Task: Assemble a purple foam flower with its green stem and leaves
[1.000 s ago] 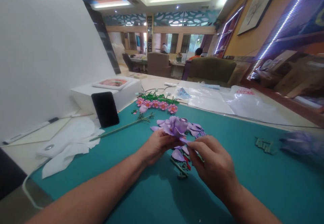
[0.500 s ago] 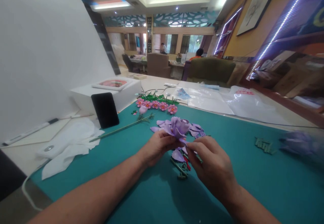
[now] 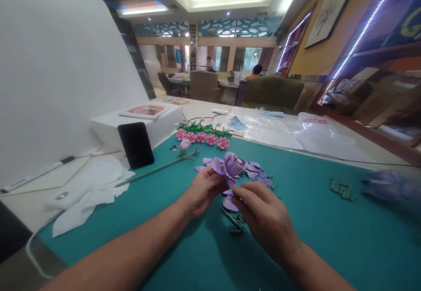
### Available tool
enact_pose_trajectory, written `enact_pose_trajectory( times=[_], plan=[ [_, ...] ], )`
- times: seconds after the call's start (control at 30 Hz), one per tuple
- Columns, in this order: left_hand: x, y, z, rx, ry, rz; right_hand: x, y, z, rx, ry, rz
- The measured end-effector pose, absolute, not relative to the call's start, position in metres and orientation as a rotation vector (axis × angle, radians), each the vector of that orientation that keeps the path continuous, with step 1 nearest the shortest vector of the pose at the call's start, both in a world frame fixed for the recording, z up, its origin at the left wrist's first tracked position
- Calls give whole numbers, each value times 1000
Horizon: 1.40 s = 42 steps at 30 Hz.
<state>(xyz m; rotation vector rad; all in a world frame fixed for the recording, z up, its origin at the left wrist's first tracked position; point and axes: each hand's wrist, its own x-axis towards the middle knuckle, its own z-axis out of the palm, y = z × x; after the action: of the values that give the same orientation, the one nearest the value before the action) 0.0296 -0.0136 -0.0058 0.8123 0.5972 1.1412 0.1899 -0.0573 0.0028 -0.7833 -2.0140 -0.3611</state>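
Observation:
A purple flower (image 3: pixel 233 164) of several petals is held above the green mat, with my left hand (image 3: pixel 205 190) closed round its lower left side. The fingers of my right hand (image 3: pixel 263 203) pinch a small purple piece just below the bloom, touching its underside. Loose purple petals (image 3: pixel 252 168) and purple wheel-shaped pieces (image 3: pixel 263 177) lie on the mat behind the hands. Beneath the hands are another purple petal (image 3: pixel 229 203) and dark green parts (image 3: pixel 233 220). The fingers partly hide the flower's base.
On the left are a black phone (image 3: pixel 136 145), a green stem (image 3: pixel 158 167) and white tissue (image 3: pixel 88 194). Pink flowers (image 3: pixel 201 138) line the mat's back edge. Green pieces (image 3: pixel 342 189) and a purple bundle (image 3: pixel 384 185) lie at right. Plastic bags (image 3: pixel 324 133) rest behind.
My right hand has moved left and slightly down beneath the bloom, uncovering wheel-shaped pieces and a green part on the mat. The flower has tilted a little; my left hand still holds it.

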Motion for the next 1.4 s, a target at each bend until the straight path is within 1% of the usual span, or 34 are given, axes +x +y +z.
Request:
enact_pose_trajectory(
  times=[0.13, 0.23, 0.47, 0.6, 0.73, 0.83, 1.03, 1.4],
  plan=[
    [30, -14, -2, 805, 591, 1147, 188, -59, 2, -741, -2023, -286],
    [27, -11, 0, 792, 610, 1158, 198, -53, 5, -817, -1993, -195],
    [15, -1, 3, 715, 647, 1170, 256, -15, 5, -1412, -1804, -100],
    [13, 0, 4, 712, 646, 1172, 272, -4, -5, -1827, -1913, 9],
    [13, -1, 5, 703, 659, 1166, 272, -3, -11, -2043, -2049, 66],
    [14, -2, 6, 700, 655, 1164, 271, -1, -17, -2058, -2104, 53],
    [14, -3, 7, 715, 616, 1145, 274, 6, -29, -1933, -2134, 127],
    [16, -6, 7, 712, 629, 1096, 264, -1, -14, -1811, -1837, 377]
  ],
)
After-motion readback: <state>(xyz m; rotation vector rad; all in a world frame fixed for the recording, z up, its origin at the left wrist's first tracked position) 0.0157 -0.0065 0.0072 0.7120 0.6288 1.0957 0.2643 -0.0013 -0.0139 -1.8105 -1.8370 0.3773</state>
